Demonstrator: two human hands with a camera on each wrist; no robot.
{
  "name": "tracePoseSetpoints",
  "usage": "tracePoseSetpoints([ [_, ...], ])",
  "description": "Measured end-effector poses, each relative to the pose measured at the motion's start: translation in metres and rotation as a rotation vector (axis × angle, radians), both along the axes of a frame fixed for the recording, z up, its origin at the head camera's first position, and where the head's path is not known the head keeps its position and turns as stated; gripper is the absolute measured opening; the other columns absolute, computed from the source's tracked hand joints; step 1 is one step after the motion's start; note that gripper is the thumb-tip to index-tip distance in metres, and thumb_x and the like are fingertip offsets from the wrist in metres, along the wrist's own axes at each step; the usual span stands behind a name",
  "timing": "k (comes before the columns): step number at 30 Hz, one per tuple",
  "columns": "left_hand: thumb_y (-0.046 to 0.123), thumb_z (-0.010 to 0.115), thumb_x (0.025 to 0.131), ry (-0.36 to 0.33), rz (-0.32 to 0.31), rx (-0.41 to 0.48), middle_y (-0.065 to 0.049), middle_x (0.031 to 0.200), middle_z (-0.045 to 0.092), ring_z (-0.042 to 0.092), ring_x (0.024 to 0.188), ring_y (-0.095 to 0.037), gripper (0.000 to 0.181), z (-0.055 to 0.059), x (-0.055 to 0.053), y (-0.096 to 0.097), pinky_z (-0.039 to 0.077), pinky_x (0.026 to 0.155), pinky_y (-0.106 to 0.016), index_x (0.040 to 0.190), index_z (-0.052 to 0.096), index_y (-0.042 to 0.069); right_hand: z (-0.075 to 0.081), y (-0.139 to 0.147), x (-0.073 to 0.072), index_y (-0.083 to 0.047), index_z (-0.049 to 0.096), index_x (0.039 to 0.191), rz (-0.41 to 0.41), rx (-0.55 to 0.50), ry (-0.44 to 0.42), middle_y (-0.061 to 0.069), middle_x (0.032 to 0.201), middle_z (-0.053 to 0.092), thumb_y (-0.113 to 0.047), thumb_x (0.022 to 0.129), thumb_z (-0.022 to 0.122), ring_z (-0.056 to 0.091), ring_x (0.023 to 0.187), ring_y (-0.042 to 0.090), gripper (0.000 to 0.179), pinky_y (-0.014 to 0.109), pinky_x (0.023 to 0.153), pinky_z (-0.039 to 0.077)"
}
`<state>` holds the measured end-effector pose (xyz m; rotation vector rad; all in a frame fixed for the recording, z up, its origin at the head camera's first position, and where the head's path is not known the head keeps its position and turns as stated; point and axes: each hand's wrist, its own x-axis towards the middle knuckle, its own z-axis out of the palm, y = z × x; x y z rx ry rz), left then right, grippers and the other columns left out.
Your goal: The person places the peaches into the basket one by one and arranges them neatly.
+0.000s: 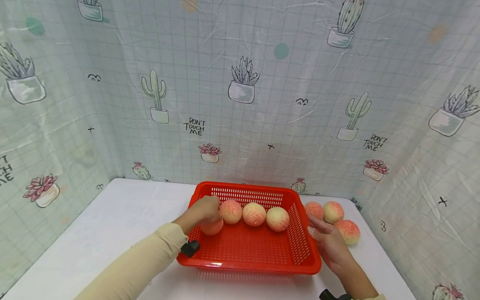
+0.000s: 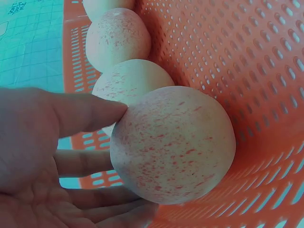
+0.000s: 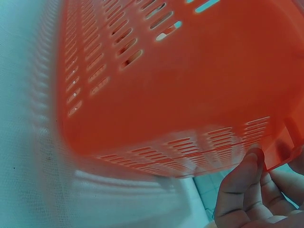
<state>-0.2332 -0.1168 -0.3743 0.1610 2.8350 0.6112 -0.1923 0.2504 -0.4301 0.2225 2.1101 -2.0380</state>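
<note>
At the left end of a red plastic basket (image 1: 247, 254), my left hand (image 1: 207, 208) grips a peach (image 1: 212, 226). In the left wrist view, the thumb and fingers of the left hand (image 2: 71, 156) lie around that peach (image 2: 175, 147), which overlaps the one behind it. Three more peaches, the middle one (image 1: 254, 214) pale yellow with red specks, sit in a row along the basket's back wall. My right hand (image 1: 331, 243) holds the right rim. Seen from the right wrist, the fingers of the right hand (image 3: 256, 190) pinch the basket's rim at a corner.
Outside the basket on the right, three peaches lie close together, the nearest peach (image 1: 347, 232) beside my right hand. The basket stands on a white-covered table (image 1: 150, 208). A cactus-print sheet (image 1: 210, 96) hangs behind and along both sides.
</note>
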Motion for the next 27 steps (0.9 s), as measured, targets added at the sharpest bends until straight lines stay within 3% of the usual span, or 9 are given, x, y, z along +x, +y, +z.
tracePoseSetpoints([
  [4,0.005,0.073,0.086,0.010,-0.013,-0.012,-0.008,0.084,0.062,0.055,0.076,-0.022,0.016,-0.002,-0.002,-0.001,0.048,0.068,-0.032,0.099,0.064,0.003,0.001,-0.001,0.001,-0.023,0.036,0.163,-0.005,0.001,-0.003,0.008,0.167,0.042,-0.020,0.106,0.058,0.067,0.120,0.010,0.061,0.035,0.102,0.059],
  [10,0.006,0.072,0.086,0.015,-0.035,-0.014,-0.004,0.075,0.054,0.050,0.070,-0.020,0.012,-0.003,-0.003,-0.003,0.042,0.063,-0.030,0.089,0.061,0.005,0.003,-0.002,0.002,-0.023,0.036,0.163,-0.004,0.010,-0.006,0.010,0.168,0.038,-0.021,0.106,0.058,0.067,0.121,0.010,0.061,0.034,0.102,0.059],
  [16,0.008,0.074,0.085,0.009,-0.030,0.014,-0.005,0.077,0.056,0.052,0.072,-0.020,0.014,-0.001,-0.002,-0.005,0.044,0.063,-0.030,0.090,0.061,0.005,0.003,-0.003,0.002,-0.023,0.035,0.163,-0.001,0.012,-0.006,0.010,0.168,0.038,-0.021,0.107,0.057,0.066,0.123,0.011,0.061,0.035,0.103,0.058],
  [20,0.010,0.074,0.085,0.019,-0.025,0.021,-0.003,0.071,0.052,0.050,0.067,-0.019,0.015,0.002,-0.002,-0.005,0.043,0.061,-0.029,0.084,0.060,0.006,0.003,-0.004,0.002,-0.022,0.034,0.164,0.001,0.011,-0.008,0.011,0.169,0.037,-0.021,0.107,0.055,0.066,0.123,0.012,0.060,0.036,0.103,0.058],
  [27,0.022,0.080,0.089,-0.019,0.013,0.108,-0.001,0.065,0.044,0.047,0.060,-0.016,0.026,0.008,0.002,-0.001,0.040,0.052,-0.025,0.079,0.060,0.008,0.002,-0.003,0.002,-0.021,0.035,0.163,-0.006,0.013,-0.016,0.013,0.168,0.038,-0.019,0.107,0.055,0.066,0.121,0.013,0.060,0.036,0.102,0.059],
])
